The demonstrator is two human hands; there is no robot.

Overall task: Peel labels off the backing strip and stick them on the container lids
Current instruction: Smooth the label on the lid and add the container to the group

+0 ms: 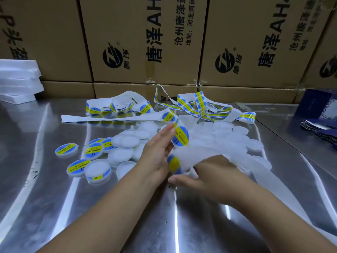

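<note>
The left hand [156, 152] lays straight fingers [168, 133] against the backing strip [116, 118], 1 label [180, 136] just beside them. The right hand [206, 172] is blurred, so I cannot tell its grip.

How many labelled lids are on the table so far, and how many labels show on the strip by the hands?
Labelled lids: 6, some partly covered
Labels on the backing strip held in the right hand: 2, one blurred
Total: 8
</note>
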